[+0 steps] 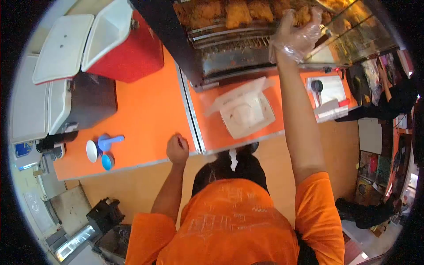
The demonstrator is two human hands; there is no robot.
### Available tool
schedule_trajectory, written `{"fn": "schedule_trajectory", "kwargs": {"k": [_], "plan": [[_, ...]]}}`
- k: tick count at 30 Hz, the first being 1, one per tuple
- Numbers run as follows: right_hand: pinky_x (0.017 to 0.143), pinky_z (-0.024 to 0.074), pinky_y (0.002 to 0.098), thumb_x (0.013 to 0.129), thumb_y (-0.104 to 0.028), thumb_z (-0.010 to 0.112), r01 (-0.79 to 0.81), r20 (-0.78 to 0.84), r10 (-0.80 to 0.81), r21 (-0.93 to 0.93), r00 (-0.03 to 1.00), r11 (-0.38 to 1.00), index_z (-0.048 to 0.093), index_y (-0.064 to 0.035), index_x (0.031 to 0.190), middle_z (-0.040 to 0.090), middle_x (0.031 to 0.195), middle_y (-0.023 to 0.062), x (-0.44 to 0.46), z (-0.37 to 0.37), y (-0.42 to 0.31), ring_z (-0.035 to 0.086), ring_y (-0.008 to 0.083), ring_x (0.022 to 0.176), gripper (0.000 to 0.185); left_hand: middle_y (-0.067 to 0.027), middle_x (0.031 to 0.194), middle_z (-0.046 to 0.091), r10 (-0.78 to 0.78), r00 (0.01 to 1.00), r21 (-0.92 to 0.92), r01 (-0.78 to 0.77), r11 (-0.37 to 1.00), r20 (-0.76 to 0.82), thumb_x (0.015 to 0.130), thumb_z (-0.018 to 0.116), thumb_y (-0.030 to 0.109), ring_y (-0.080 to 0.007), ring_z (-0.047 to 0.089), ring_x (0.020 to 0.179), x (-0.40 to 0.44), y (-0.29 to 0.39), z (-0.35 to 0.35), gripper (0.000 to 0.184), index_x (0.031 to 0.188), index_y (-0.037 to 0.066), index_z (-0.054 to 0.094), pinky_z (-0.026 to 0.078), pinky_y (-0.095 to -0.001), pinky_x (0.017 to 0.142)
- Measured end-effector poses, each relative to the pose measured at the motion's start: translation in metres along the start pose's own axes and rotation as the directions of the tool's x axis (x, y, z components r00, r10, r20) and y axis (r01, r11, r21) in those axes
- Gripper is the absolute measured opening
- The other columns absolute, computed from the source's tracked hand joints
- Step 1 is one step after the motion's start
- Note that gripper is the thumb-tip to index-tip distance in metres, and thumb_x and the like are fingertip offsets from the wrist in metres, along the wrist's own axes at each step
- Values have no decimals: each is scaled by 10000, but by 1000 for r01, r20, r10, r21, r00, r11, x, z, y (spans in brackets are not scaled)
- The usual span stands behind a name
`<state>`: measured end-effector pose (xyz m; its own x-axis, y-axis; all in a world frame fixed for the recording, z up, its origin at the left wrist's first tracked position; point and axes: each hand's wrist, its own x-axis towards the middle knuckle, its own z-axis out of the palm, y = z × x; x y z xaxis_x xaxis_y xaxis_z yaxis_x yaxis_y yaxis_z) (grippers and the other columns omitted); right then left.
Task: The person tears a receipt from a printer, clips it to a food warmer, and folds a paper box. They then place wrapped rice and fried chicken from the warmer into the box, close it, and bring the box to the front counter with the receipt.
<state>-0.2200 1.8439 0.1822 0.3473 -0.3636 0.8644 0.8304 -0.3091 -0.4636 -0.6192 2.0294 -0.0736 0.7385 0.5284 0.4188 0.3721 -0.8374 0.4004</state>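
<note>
My left hand [178, 149] is curled into a fist at the front edge of the orange counter [145, 110], with nothing visible in it. In a clear plastic glove, my right hand [298, 35] reaches into the display case at the top. Its thumb and fingers are on either side of a browned fried piece [303, 16], gripping it. More fried pieces [238, 14] lie to the left on the rack. Below the case, an open white paper box [247, 115] stands on the counter.
A red cooler [126, 55] and a dark cooler [92, 101] stand at left. Near them are a blue scoop [106, 141], a white cup [92, 151] and a blue cup [107, 162]. Tongs or a similar dark-headed tool [317, 87] lie at right. A co-worker's arm [385, 84] shows far right.
</note>
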Motion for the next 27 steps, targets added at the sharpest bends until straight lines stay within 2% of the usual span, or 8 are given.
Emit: {"fn": "schedule_trajectory", "kwargs": {"k": [2,8,10,13,14,18,22,27], "plan": [[958,413,493,880,-324,705,103,164,-15,-545,986,832,490,23,1293,589,1089,233,1,4,5,544,409,1057,581,-144,774,600,-79,993,-45,83,996,89,890,571,129,-346,606,720,-1,-2,0,93,869,45,606,503,-441,647],[966,407,499,944,-375,542,-14,202,205,-678,958,735,510,57,1300,573,1159,289,34,21,95,537,426,1096,560,-136,775,603,-33,999,-42,34,999,35,872,582,132,-349,607,721,0,-5,2,82,866,53,601,505,-446,644],[1013,417,480,991,-370,403,160,570,575,-778,587,608,588,73,1241,606,1216,311,54,15,110,592,415,1127,541,-139,783,609,-47,998,-44,49,998,49,868,586,136,-350,611,726,-3,-8,2,86,859,52,600,510,-446,647],[1056,401,483,1021,-347,318,348,616,703,-785,356,512,622,75,1214,591,1273,309,78,14,60,613,393,1157,554,-144,802,623,-86,992,-30,89,996,95,863,591,139,-353,619,739,-6,-8,1,93,847,48,600,518,-449,658],[1056,401,483,1021,-347,318,345,617,700,-785,361,515,622,75,1214,591,1273,309,72,11,54,613,393,1157,554,-146,812,629,-105,987,-16,108,994,124,862,591,140,-355,623,746,-4,-8,0,97,843,45,600,522,-451,664],[979,445,512,978,-414,498,78,274,198,-747,941,661,592,12,1248,601,1248,282,10,-1,5,602,447,1078,513,-150,800,623,-77,995,-33,79,996,58,857,593,133,-360,621,744,-2,-6,1,95,833,41,594,519,-459,662],[1028,399,542,894,-383,673,269,445,-170,-170,879,948,574,-3,1281,613,1210,277,-19,15,-81,564,453,1144,552,-150,793,623,-72,996,-34,74,997,46,849,594,126,-361,621,735,-2,-8,4,91,821,40,586,519,-460,660],[1065,331,568,874,-494,640,419,784,26,-359,620,834,582,-54,1286,624,1228,218,-6,53,-117,553,390,1195,605,-148,801,630,-99,992,-38,102,994,73,850,588,141,-354,629,754,-5,-8,2,99,830,44,592,524,-463,672]]}}
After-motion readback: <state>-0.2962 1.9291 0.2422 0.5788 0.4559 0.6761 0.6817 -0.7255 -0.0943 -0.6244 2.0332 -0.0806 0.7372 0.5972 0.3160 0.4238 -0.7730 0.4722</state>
